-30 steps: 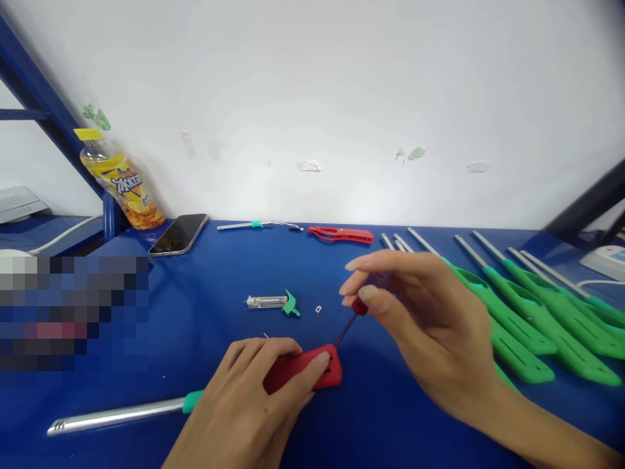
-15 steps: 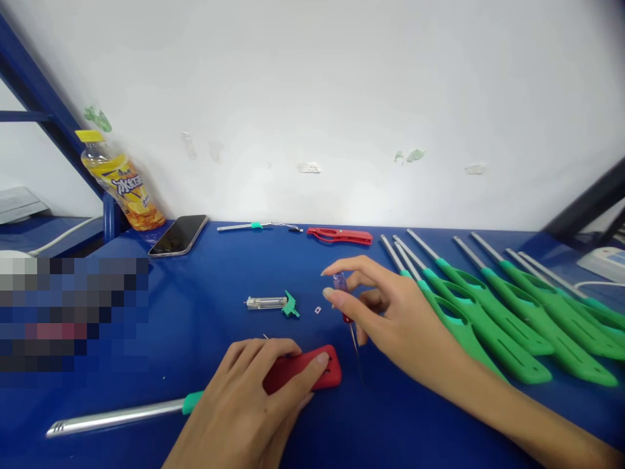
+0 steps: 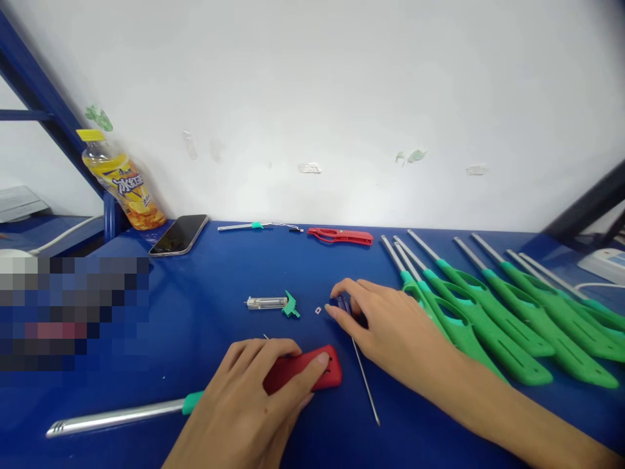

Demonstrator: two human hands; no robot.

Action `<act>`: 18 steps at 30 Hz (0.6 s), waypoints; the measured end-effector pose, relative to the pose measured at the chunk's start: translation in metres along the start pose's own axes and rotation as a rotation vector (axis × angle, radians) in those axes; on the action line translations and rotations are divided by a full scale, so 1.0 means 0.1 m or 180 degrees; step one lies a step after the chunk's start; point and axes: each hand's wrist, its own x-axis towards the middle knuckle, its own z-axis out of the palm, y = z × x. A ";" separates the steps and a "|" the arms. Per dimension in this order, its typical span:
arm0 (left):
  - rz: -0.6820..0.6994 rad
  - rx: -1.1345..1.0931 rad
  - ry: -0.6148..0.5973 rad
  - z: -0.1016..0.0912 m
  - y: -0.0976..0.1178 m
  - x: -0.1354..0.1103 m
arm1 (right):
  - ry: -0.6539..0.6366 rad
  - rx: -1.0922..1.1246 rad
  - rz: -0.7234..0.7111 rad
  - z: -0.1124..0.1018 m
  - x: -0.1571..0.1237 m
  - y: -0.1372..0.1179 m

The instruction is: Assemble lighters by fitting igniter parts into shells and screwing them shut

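Observation:
My left hand (image 3: 254, 404) lies over a red lighter handle (image 3: 307, 370) near the front of the blue table (image 3: 219, 280), fingers pressed on it; the silver nozzle tube (image 3: 112, 417) sticks out to the left. My right hand (image 3: 390, 329) rests low on the table with fingertips pinched on the handle of a small screwdriver (image 3: 364, 374), whose thin shaft lies flat and points toward me. A tiny metal piece (image 3: 318, 311) lies just left of those fingertips. A clear fuel cartridge with a green trigger (image 3: 273, 303) lies further left.
Several green long-nozzle lighters (image 3: 508, 312) lie in a row at the right. At the back are a red handle shell (image 3: 342, 235), a thin tube with wire (image 3: 254, 226), a phone (image 3: 178, 234) and an orange drink bottle (image 3: 120, 182). A white power strip (image 3: 605, 260) sits far right.
My right hand has moved left and down from above the red handle, bringing the screwdriver to lie flat on the table. The left hand has stayed on the red handle.

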 end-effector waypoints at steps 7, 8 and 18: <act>-0.0097 -0.0091 0.0049 -0.02 0.04 0.02 | 0.0165 -0.0071 -0.0101 0.02 0.00 0.01; -0.0127 -0.0080 0.0049 -0.02 0.05 0.02 | 0.0216 -0.0063 -0.0127 0.02 0.00 0.01; 0.0613 0.0144 0.0299 -0.02 -0.08 0.00 | -0.0364 0.0303 -0.1548 -0.13 -0.12 -0.11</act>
